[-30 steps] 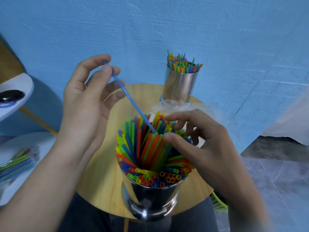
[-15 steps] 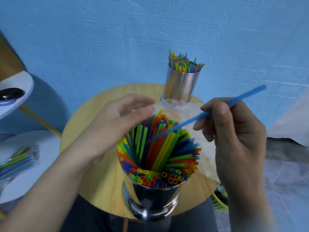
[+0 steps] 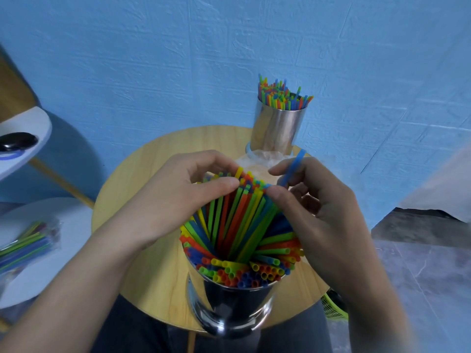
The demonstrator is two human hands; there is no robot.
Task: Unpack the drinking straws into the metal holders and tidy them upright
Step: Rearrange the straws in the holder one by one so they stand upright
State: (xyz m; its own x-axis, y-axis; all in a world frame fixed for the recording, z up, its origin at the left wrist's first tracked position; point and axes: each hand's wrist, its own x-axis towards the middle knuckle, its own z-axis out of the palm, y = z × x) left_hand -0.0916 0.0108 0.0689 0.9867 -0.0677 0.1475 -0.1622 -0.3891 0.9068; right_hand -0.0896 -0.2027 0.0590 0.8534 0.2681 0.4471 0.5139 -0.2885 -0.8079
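A shiny metal holder (image 3: 229,304) stands at the near edge of the round wooden table (image 3: 153,263), packed with coloured straws (image 3: 239,225) that lean away from me. My left hand (image 3: 175,200) curls round the tops of the leaning straws from the left. My right hand (image 3: 316,207) presses against the bundle from the right and pinches a single blue straw (image 3: 293,166) that sticks up between its fingers. A second metal holder (image 3: 277,128), full of upright straws, stands at the table's far edge.
A crumpled clear plastic wrapper (image 3: 262,161) lies between the two holders. At the left, a white round surface (image 3: 51,250) carries a sealed pack of straws (image 3: 23,248). A higher white shelf (image 3: 23,138) holds a black object. A blue wall is behind the table.
The blue straw passed from my left hand to my right hand, swung right, then came back over the holder. Both hands have closed in on the tops of the straw bundle.
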